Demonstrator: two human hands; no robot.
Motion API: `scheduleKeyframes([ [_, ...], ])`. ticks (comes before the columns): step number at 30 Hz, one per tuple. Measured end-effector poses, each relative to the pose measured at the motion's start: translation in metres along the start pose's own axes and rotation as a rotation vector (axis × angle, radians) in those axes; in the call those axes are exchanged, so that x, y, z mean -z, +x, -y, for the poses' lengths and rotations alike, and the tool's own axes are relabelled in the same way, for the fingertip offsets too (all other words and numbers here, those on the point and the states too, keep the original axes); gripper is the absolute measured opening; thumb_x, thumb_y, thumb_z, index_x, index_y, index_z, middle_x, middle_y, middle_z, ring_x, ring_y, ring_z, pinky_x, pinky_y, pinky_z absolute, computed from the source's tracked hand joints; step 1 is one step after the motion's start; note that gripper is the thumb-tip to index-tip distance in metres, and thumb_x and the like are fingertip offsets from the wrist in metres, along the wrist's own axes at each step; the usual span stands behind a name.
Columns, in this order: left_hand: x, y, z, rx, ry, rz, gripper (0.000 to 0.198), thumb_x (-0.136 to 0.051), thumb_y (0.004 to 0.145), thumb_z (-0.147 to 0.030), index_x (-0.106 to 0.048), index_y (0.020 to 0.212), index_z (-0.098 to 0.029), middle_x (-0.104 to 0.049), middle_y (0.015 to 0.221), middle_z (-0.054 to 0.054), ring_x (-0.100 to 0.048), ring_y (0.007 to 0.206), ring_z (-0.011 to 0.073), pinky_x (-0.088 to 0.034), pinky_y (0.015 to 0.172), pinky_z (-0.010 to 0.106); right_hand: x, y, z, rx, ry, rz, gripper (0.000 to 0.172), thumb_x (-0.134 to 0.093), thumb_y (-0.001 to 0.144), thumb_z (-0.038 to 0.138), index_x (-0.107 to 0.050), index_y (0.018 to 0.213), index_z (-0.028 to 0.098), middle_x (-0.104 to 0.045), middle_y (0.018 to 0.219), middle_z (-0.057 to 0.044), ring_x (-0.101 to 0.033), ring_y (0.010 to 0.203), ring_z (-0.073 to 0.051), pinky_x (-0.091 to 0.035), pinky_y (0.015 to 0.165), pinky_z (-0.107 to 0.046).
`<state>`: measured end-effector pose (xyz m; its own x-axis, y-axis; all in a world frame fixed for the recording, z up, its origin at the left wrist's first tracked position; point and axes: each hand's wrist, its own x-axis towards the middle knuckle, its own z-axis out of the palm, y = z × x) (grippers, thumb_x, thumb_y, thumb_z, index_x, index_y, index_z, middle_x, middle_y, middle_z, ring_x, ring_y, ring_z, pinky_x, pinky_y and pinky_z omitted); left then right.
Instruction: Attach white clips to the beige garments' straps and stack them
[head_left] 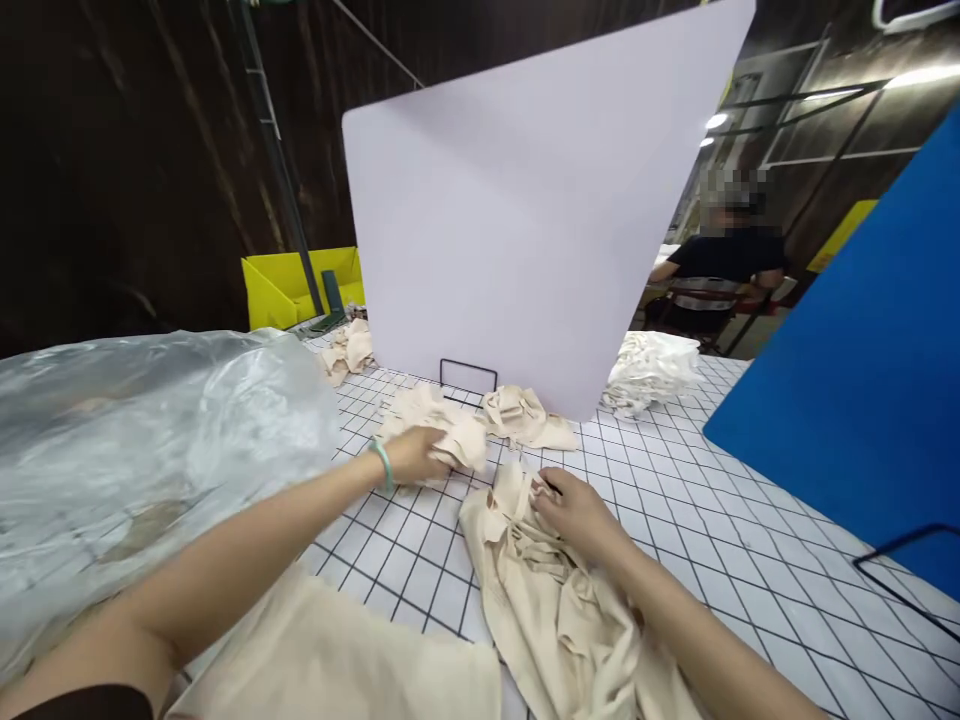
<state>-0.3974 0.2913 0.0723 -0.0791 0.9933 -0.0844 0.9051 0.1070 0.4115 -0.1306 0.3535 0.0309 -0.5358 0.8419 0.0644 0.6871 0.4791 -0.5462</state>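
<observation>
My left hand [417, 455], with a green bracelet on the wrist, reaches forward and its fingers close on a crumpled cream cloth bundle [439, 425] on the gridded table [675, 500]. My right hand [574, 510] rests on a larger rumpled cream cloth bag [555, 610] spread in front of me, fingers curled into its folds near the top. Another crumpled cream bundle [525, 415] lies just beyond, against the foot of the white divider board [525, 210].
A big clear plastic bag [142, 450] fills the left side. A flat cream cloth [337, 660] lies near me. More cream cloth piles sit at the back left [349, 350] and back right [652, 370]. A blue panel [870, 370] stands right. A person [716, 275] works behind.
</observation>
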Motion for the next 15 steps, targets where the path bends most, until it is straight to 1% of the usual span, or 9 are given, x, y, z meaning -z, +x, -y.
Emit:
scheduleKeyframes([
  [2,-0.014,-0.024,-0.03,-0.2,-0.2,0.057,0.02,-0.069,0.078,-0.023,-0.068,0.098,-0.022,-0.07,0.102,-0.001,-0.066,0.095,0.0165,-0.051,0.079,0.021,0.012,-0.025,0.006,0.036,0.166,-0.046,0.009,-0.044,0.08,0.025,-0.052,0.075,0.023,-0.061,0.076,0.0,-0.057,0.073,-0.019,-0.04,0.063,-0.025],
  [3,-0.018,-0.03,-0.041,-0.284,-0.302,0.124,0.023,-0.071,0.076,-0.025,-0.067,0.098,-0.021,-0.07,0.101,0.0,-0.065,0.093,0.0168,-0.051,0.077,0.021,0.018,-0.036,0.007,0.052,0.235,-0.075,0.009,-0.044,0.079,0.026,-0.051,0.075,0.023,-0.059,0.074,0.001,-0.056,0.071,-0.019,-0.04,0.062,-0.026],
  [5,-0.018,-0.034,-0.05,-0.37,-0.456,0.247,0.032,-0.076,0.072,-0.035,-0.065,0.099,-0.02,-0.069,0.098,0.002,-0.065,0.09,0.0181,-0.051,0.074,0.024,0.026,-0.049,0.005,0.075,0.27,-0.127,0.009,-0.044,0.081,0.029,-0.049,0.075,0.024,-0.058,0.073,0.001,-0.055,0.07,-0.019,-0.04,0.062,-0.027],
  [6,-0.016,-0.031,-0.048,-0.336,-0.472,0.256,0.037,-0.077,0.071,-0.041,-0.065,0.097,-0.02,-0.069,0.097,0.002,-0.065,0.089,0.0182,-0.051,0.074,0.024,0.027,-0.052,0.003,0.071,0.237,-0.157,0.01,-0.045,0.082,0.032,-0.05,0.077,0.024,-0.058,0.075,0.0,-0.056,0.072,-0.02,-0.041,0.063,-0.028],
  [7,-0.012,-0.025,-0.044,-0.262,-0.456,0.21,0.039,-0.076,0.071,-0.049,-0.065,0.095,-0.02,-0.069,0.095,0.002,-0.065,0.088,0.0182,-0.051,0.074,0.025,0.027,-0.052,-0.001,0.06,0.188,-0.193,0.013,-0.047,0.082,0.036,-0.052,0.08,0.024,-0.061,0.08,-0.002,-0.057,0.076,-0.021,-0.043,0.066,-0.03],
  [9,-0.004,-0.007,-0.027,-0.063,-0.373,0.005,0.04,-0.067,0.077,-0.058,-0.064,0.09,-0.02,-0.069,0.095,0.003,-0.065,0.089,0.0192,-0.051,0.078,0.028,0.022,-0.043,-0.01,0.037,0.066,-0.284,0.024,-0.051,0.083,0.046,-0.057,0.092,0.023,-0.064,0.095,-0.006,-0.059,0.092,-0.027,-0.044,0.078,-0.037],
  [11,0.003,0.013,-0.006,0.122,-0.278,-0.193,0.041,-0.057,0.083,-0.058,-0.064,0.09,-0.019,-0.068,0.102,0.007,-0.064,0.099,0.0234,-0.049,0.087,0.033,0.015,-0.025,-0.019,0.05,-0.024,-0.359,0.034,-0.051,0.085,0.051,-0.059,0.104,0.023,-0.064,0.109,-0.009,-0.056,0.104,-0.03,-0.043,0.088,-0.043],
  [13,0.007,0.031,0.016,0.26,-0.214,-0.304,0.042,-0.056,0.084,-0.054,-0.063,0.1,-0.017,-0.064,0.117,0.014,-0.056,0.117,0.0309,-0.044,0.098,0.04,0.011,0.0,-0.027,0.087,-0.071,-0.379,0.036,-0.049,0.088,0.048,-0.059,0.111,0.022,-0.062,0.117,-0.011,-0.054,0.111,-0.03,-0.04,0.095,-0.044],
  [15,0.007,0.046,0.037,0.38,-0.172,-0.374,0.053,-0.061,0.079,-0.053,-0.059,0.116,-0.015,-0.053,0.135,0.019,-0.042,0.134,0.0381,-0.034,0.108,0.047,0.011,0.029,-0.033,0.066,-0.109,-0.348,0.04,-0.048,0.09,0.045,-0.058,0.12,0.02,-0.057,0.129,-0.013,-0.05,0.121,-0.03,-0.038,0.099,-0.043],
])
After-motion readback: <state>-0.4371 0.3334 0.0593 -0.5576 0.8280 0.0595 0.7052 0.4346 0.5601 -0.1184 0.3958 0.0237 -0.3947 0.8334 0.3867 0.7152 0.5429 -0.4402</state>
